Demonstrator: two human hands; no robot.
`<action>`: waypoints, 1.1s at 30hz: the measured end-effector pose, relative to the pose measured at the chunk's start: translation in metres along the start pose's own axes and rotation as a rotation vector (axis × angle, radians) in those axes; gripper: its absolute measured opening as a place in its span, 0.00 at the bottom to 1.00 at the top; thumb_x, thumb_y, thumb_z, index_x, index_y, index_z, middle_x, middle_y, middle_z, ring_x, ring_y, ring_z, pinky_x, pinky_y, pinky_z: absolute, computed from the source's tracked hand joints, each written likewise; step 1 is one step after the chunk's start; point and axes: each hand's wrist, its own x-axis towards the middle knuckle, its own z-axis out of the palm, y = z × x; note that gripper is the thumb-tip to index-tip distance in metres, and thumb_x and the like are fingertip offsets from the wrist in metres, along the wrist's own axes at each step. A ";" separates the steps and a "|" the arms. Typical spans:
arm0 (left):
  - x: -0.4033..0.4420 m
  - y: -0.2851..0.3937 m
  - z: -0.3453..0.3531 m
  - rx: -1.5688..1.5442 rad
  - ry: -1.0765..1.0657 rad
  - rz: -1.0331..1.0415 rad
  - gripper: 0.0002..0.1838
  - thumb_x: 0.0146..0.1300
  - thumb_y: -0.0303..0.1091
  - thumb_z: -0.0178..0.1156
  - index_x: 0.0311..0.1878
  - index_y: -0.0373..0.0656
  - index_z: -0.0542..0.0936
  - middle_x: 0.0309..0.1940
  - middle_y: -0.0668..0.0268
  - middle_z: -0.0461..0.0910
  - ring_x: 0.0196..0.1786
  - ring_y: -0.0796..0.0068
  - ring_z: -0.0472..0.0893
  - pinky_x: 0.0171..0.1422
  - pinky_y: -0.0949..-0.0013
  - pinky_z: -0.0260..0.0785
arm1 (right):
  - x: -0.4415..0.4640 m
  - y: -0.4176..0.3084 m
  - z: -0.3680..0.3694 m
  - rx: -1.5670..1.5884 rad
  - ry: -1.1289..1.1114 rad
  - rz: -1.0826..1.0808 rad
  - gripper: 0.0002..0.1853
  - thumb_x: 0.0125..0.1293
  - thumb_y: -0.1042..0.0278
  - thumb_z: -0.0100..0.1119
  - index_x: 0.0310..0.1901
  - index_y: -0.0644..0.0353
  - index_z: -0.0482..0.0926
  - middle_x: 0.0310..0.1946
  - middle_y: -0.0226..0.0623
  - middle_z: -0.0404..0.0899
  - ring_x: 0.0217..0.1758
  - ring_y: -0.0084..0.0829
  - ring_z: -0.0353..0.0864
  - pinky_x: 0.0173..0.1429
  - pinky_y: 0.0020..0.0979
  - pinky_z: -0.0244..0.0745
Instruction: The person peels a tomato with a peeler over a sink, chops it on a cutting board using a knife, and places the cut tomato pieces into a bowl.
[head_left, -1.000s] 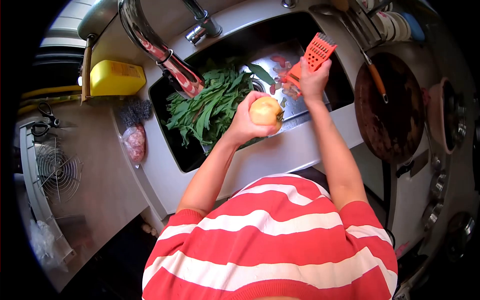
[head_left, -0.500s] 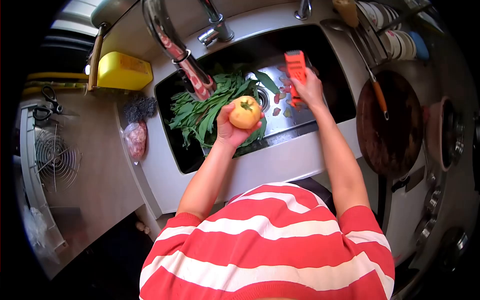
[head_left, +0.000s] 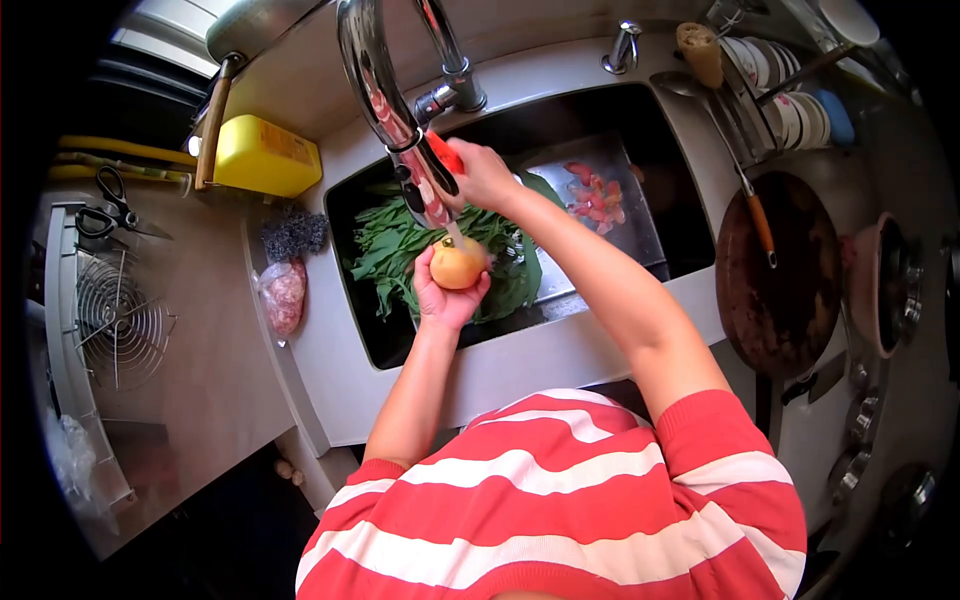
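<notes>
The left hand (head_left: 447, 303) cups a peeled tomato (head_left: 457, 268) in its fingers, above the sink (head_left: 683, 215) and right under the running tap (head_left: 425, 172). Beside the tap, the right hand (head_left: 488, 178) grips a red grater (head_left: 443, 153), mostly hidden from view. Green leaves (head_left: 385, 245) lie heaped below, with reddish peelings (head_left: 597, 198) to the right of them, well apart from the tomato.

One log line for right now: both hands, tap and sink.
left hand: holding tomato | tap: water running onto tomato | right hand: holding red tool, partly hidden by tap | sink: leaves, peelings
</notes>
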 end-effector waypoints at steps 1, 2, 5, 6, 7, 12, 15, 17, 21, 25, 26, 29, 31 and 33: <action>0.002 0.000 -0.004 -0.015 -0.031 -0.051 0.28 0.55 0.55 0.59 0.55 0.49 0.73 0.52 0.60 0.75 0.51 0.57 0.76 0.49 0.60 0.75 | -0.015 0.004 0.002 0.074 -0.014 0.056 0.15 0.55 0.63 0.67 0.40 0.62 0.77 0.32 0.51 0.81 0.38 0.48 0.81 0.42 0.40 0.75; 0.004 -0.003 -0.006 -0.025 0.009 -0.045 0.28 0.56 0.55 0.59 0.55 0.49 0.74 0.52 0.61 0.75 0.52 0.57 0.76 0.49 0.60 0.75 | -0.031 0.007 0.005 0.148 -0.026 0.115 0.15 0.55 0.64 0.67 0.39 0.62 0.77 0.31 0.50 0.81 0.35 0.45 0.82 0.41 0.39 0.75; 0.012 -0.012 -0.010 -0.065 0.118 -0.040 0.24 0.58 0.53 0.58 0.55 0.54 0.73 0.53 0.67 0.76 0.55 0.63 0.75 0.54 0.57 0.72 | -0.072 -0.013 0.003 0.259 -0.089 0.151 0.15 0.56 0.63 0.70 0.37 0.63 0.76 0.27 0.35 0.77 0.33 0.22 0.74 0.39 0.29 0.73; 0.014 -0.017 -0.008 -0.106 0.186 0.005 0.23 0.59 0.52 0.57 0.55 0.54 0.74 0.53 0.67 0.76 0.55 0.64 0.75 0.56 0.56 0.71 | -0.080 -0.008 0.002 0.321 -0.092 0.145 0.13 0.57 0.67 0.68 0.39 0.62 0.76 0.30 0.33 0.78 0.35 0.21 0.75 0.42 0.27 0.74; 0.016 -0.021 -0.011 -0.099 0.201 0.010 0.23 0.58 0.51 0.58 0.55 0.53 0.74 0.53 0.66 0.76 0.56 0.64 0.75 0.57 0.55 0.70 | -0.088 -0.004 0.003 0.387 -0.092 0.140 0.12 0.58 0.71 0.67 0.41 0.62 0.76 0.33 0.30 0.79 0.38 0.19 0.76 0.44 0.25 0.74; 0.027 -0.029 -0.010 -0.088 0.038 -0.052 0.24 0.54 0.42 0.63 0.54 0.49 0.73 0.54 0.62 0.76 0.58 0.58 0.75 0.63 0.46 0.68 | -0.115 0.021 -0.054 0.478 -0.043 0.169 0.14 0.66 0.76 0.58 0.54 0.65 0.77 0.41 0.30 0.83 0.45 0.23 0.81 0.51 0.26 0.78; 0.036 -0.027 -0.003 -0.093 -0.047 -0.073 0.25 0.53 0.43 0.66 0.55 0.49 0.73 0.55 0.61 0.75 0.58 0.57 0.74 0.64 0.44 0.67 | -0.144 0.082 -0.106 -0.156 0.055 0.300 0.15 0.66 0.75 0.58 0.54 0.59 0.78 0.36 0.32 0.84 0.37 0.25 0.81 0.44 0.27 0.74; 0.045 -0.025 0.010 -0.049 -0.052 -0.081 0.26 0.57 0.47 0.62 0.57 0.45 0.73 0.57 0.54 0.74 0.59 0.48 0.74 0.62 0.45 0.69 | -0.163 0.092 -0.139 -0.583 -0.097 0.340 0.20 0.59 0.78 0.59 0.54 0.57 0.78 0.43 0.49 0.82 0.45 0.49 0.82 0.49 0.39 0.75; 0.062 -0.018 0.012 -0.057 -0.206 -0.096 0.23 0.62 0.52 0.56 0.52 0.46 0.76 0.48 0.57 0.80 0.48 0.57 0.80 0.52 0.48 0.71 | -0.178 0.093 -0.149 -0.659 -0.225 0.397 0.24 0.56 0.72 0.64 0.57 0.55 0.77 0.49 0.48 0.80 0.53 0.48 0.79 0.56 0.41 0.73; 0.044 -0.022 0.024 0.010 -0.194 -0.103 0.22 0.65 0.52 0.52 0.54 0.47 0.75 0.51 0.58 0.79 0.50 0.58 0.80 0.54 0.49 0.71 | -0.144 -0.001 -0.055 0.081 0.080 0.086 0.31 0.57 0.63 0.69 0.62 0.58 0.71 0.55 0.45 0.76 0.61 0.38 0.73 0.64 0.34 0.68; 0.049 -0.026 0.015 0.039 -0.182 0.016 0.22 0.65 0.51 0.51 0.54 0.47 0.75 0.52 0.59 0.78 0.51 0.59 0.79 0.55 0.49 0.71 | -0.139 -0.007 -0.029 0.058 0.049 -0.032 0.34 0.56 0.60 0.69 0.63 0.58 0.69 0.59 0.47 0.72 0.63 0.42 0.71 0.65 0.35 0.66; 0.055 -0.029 -0.003 0.099 -0.118 0.204 0.21 0.67 0.51 0.48 0.55 0.48 0.74 0.55 0.61 0.75 0.56 0.60 0.76 0.62 0.53 0.68 | -0.120 -0.027 0.017 -0.372 0.187 -0.318 0.23 0.54 0.60 0.66 0.50 0.60 0.74 0.44 0.45 0.78 0.49 0.47 0.77 0.54 0.41 0.72; 0.052 -0.021 -0.015 -0.045 -0.206 0.110 0.21 0.68 0.53 0.49 0.54 0.49 0.75 0.53 0.64 0.77 0.56 0.64 0.76 0.63 0.55 0.67 | -0.103 -0.029 0.032 -0.343 0.129 -0.448 0.13 0.51 0.64 0.63 0.38 0.58 0.74 0.34 0.41 0.77 0.40 0.45 0.77 0.44 0.41 0.72; 0.031 -0.018 -0.003 -0.106 -0.069 0.038 0.22 0.67 0.56 0.50 0.54 0.53 0.75 0.54 0.67 0.77 0.58 0.66 0.74 0.64 0.56 0.66 | -0.092 -0.025 0.040 -0.315 0.066 -0.567 0.04 0.49 0.69 0.60 0.25 0.55 0.74 0.24 0.36 0.76 0.30 0.43 0.77 0.35 0.41 0.72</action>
